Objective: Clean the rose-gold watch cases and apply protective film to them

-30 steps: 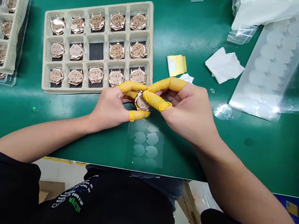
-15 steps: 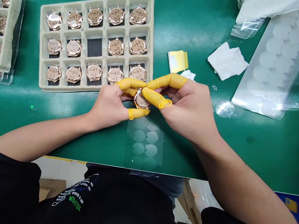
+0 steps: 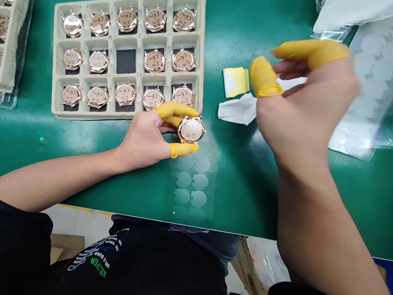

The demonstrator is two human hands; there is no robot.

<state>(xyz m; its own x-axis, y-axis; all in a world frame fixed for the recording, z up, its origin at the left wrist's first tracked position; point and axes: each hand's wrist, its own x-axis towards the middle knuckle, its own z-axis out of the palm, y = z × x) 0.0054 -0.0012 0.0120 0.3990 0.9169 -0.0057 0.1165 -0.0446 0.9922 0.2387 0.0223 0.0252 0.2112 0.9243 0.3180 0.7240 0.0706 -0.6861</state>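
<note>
My left hand point(image 3: 150, 131) holds a rose-gold watch case point(image 3: 191, 130) by its edges, marked back facing up, between yellow-covered thumb and fingers. My right hand point(image 3: 304, 94), slightly blurred, is raised to the right with thumb and forefinger apart; nothing shows between them. Yellow finger covers are on its thumb and forefinger too. Under it, partly hidden, is a white cloth. Behind my left hand stands a pale compartment tray point(image 3: 119, 119) with watch cases in it, its middle pocket bare. Below the held case lies a clear sheet of round films point(image 3: 200, 181).
At the far left is another tray of watch cases point(image 3: 13, 41). A yellow-and-white packet point(image 3: 235, 82) and a crumpled white wipe point(image 3: 238, 108) lie right of the main tray. A larger sheet of round films point(image 3: 356, 137) and plastic packaging occupy the right side.
My right hand has left the watch case and moved up and to the right, its fingers parting. A white wipe now lies by the yellow packet. My left hand keeps the case nearly in place.
</note>
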